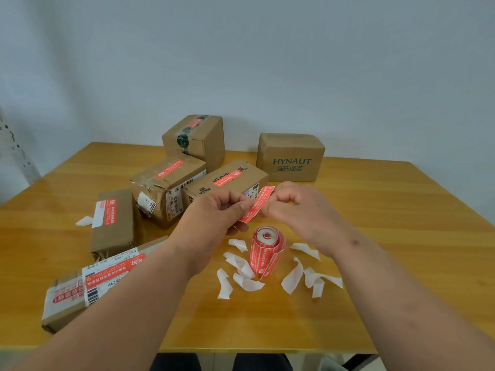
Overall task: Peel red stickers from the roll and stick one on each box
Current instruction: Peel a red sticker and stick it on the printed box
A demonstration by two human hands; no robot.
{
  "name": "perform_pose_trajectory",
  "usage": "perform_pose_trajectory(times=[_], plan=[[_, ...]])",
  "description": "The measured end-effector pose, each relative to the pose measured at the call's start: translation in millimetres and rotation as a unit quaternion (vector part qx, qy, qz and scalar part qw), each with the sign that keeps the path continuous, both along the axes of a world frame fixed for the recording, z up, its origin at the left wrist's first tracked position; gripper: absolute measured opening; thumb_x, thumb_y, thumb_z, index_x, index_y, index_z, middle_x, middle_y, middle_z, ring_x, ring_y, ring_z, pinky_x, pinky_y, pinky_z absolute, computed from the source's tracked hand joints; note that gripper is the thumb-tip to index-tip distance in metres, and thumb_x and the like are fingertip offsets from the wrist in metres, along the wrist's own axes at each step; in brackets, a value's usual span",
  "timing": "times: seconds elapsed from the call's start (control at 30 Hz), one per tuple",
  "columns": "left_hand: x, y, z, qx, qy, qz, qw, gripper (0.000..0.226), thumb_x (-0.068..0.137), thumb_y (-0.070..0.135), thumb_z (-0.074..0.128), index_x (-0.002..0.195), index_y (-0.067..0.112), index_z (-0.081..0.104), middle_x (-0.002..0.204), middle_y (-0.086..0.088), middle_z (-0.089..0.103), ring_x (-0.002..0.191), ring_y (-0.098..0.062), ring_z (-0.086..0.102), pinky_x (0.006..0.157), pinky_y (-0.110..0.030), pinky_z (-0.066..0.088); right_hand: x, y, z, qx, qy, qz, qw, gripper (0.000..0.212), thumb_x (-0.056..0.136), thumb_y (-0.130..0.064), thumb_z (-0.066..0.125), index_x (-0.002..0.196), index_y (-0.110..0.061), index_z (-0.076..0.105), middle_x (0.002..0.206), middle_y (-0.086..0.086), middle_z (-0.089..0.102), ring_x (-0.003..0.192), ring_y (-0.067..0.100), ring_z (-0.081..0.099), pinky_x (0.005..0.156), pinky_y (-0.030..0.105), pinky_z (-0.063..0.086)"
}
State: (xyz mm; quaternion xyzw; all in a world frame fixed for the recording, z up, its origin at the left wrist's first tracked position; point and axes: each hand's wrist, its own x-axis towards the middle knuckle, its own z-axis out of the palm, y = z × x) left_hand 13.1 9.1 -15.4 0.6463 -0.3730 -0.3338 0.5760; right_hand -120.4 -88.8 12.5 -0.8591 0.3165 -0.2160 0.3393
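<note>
A red sticker [259, 203] is held in the air above the table, pinched at its lower end by my left hand [222, 210] and at its upper end by my right hand [292, 207]. Below them the red sticker roll [265, 250] stands upright on the wooden table [375, 236]. Several cardboard boxes on the left carry a red sticker: a flat one [80, 293], one [113, 220], one [166, 188], one [227, 180] and a tall one [195, 140] at the back. The HYNAUT box [290, 158] at the back right shows no sticker.
Several white backing strips [292, 277] lie curled around the roll, and one [85, 220] lies at the left. The table's front edge runs just below my forearms. A pale wall stands behind the table.
</note>
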Motion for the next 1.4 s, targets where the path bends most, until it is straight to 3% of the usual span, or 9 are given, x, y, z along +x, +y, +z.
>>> perform_pose_trajectory(times=[0.13,0.33,0.7,0.8,0.87,0.93,1.07,1.2,1.4], plan=[[2.1,1.7,2.0,0.006,-0.002,-0.018,1.000,0.026,0.093,0.006,0.059,0.087,0.025,0.076,0.077,0.003,0.073,0.067,-0.008,0.063,0.076,-0.033,0.054,2.8,-1.7,-1.0,0.043,0.005,-0.072,0.996,0.052,0.083,-0.048,0.062,0.084,0.004,0.063,0.071,0.014,0.055,0.062,0.019,0.045,0.060,0.044,0.041],[4.2,4.6,5.1,0.001,0.088,-0.053,0.995,0.027,0.097,0.005,0.052,0.114,0.023,0.064,0.082,-0.010,0.070,0.067,-0.016,0.063,0.064,-0.029,0.054,1.5,-5.9,-4.7,0.069,-0.041,-0.082,0.993,0.038,0.089,-0.038,0.062,0.087,-0.001,0.067,0.071,-0.004,0.067,0.066,0.013,0.056,0.057,0.024,0.041],[8.6,5.6,1.0,0.014,0.116,-0.069,0.991,0.031,0.087,-0.005,0.063,0.113,0.011,0.063,0.074,-0.010,0.070,0.062,-0.017,0.065,0.060,-0.028,0.053,0.7,-12.4,-10.5,0.053,-0.024,-0.079,0.995,0.041,0.089,-0.037,0.063,0.078,0.003,0.059,0.047,-0.015,0.052,0.040,-0.003,0.044,0.040,0.011,0.033],[8.5,4.4,1.7,0.014,0.122,-0.064,0.990,0.032,0.085,-0.005,0.064,0.113,0.011,0.060,0.077,-0.014,0.071,0.062,-0.018,0.065,0.060,-0.029,0.054,3.8,-11.8,-11.8,0.031,-0.017,-0.094,0.995,0.036,0.087,-0.040,0.065,0.080,-0.005,0.061,0.057,-0.016,0.055,0.051,-0.002,0.049,0.054,0.016,0.040],[8.2,3.5,1.9,0.010,0.124,-0.050,0.991,0.033,0.085,-0.005,0.065,0.113,0.011,0.059,0.077,-0.013,0.072,0.062,-0.018,0.065,0.061,-0.030,0.054,6.5,-11.0,-14.0,-0.016,-0.018,-0.133,0.991,0.025,0.083,-0.043,0.068,0.091,-0.021,0.057,0.087,-0.014,0.058,0.077,0.003,0.055,0.080,0.034,0.048],[8.9,1.7,1.4,0.001,0.121,-0.022,0.992,0.033,0.084,-0.004,0.067,0.112,0.011,0.058,0.075,-0.011,0.073,0.063,-0.019,0.066,0.063,-0.032,0.055,6.7,-7.5,-13.4,-0.069,-0.047,-0.173,0.981,0.031,0.081,-0.041,0.070,0.098,-0.033,0.045,0.100,-0.014,0.049,0.092,0.008,0.052,0.092,0.046,0.045],[9.9,-1.5,0.0,-0.016,0.093,0.036,0.995,0.032,0.083,-0.001,0.070,0.108,0.014,0.056,0.079,-0.014,0.074,0.074,-0.028,0.070,0.078,-0.044,0.059,6.1,-0.3,-9.2,-0.166,-0.029,-0.081,0.982,0.015,0.085,-0.036,0.065,0.077,-0.036,0.052,0.086,-0.019,0.048,0.082,0.001,0.050,0.089,0.046,0.045],[6.8,-2.1,2.6,-0.030,0.069,0.040,0.996,0.032,0.083,-0.001,0.071,0.107,0.013,0.056,0.081,-0.015,0.074,0.079,-0.030,0.072,0.082,-0.046,0.059,10.6,3.4,-10.6,-0.162,0.048,0.011,0.986,0.011,0.088,-0.030,0.063,0.079,-0.025,0.068,0.078,-0.015,0.052,0.080,0.004,0.052,0.087,0.046,0.045],[8.4,-1.3,2.7,-0.017,0.043,0.035,0.998,0.027,0.084,-0.002,0.069,0.103,0.013,0.058,0.077,-0.012,0.074,0.076,-0.026,0.073,0.079,-0.043,0.059,12.0,5.4,-11.2,-0.137,0.056,0.020,0.989,0.016,0.089,-0.024,0.058,0.080,-0.019,0.069,0.080,-0.011,0.056,0.085,0.008,0.054,0.089,0.046,0.044]])
